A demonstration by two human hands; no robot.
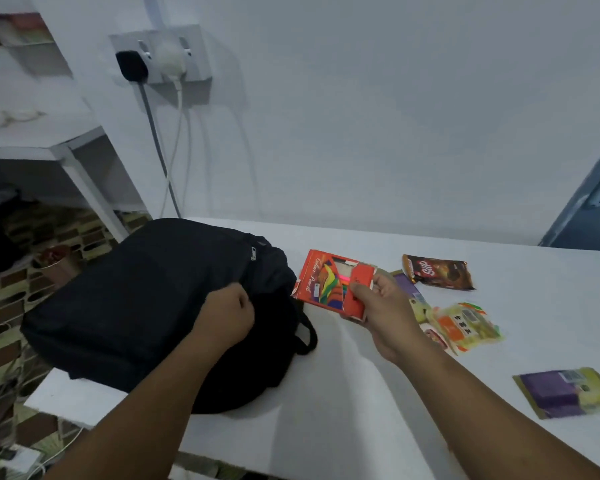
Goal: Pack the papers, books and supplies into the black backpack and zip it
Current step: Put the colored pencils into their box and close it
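Centre-left: black backpack [136, 306] on white table [326, 393] — soft, limp; left hand [227, 315] bunching its fabric at the opening. Centre: coloured-pencil box [326, 282] pinched by right hand [383, 306] — light, torn cardboard, best held by edges.

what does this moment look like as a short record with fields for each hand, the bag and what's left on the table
left hand: left hand grips the fabric of the black backpack near its top
right hand: right hand holds the colour pencil box just beside the backpack
backpack: lying on the white table, part overhanging the left edge
still on table: brown snack packet, orange and yellow packet, purple packet
pencil box state: flap torn, pencils showing
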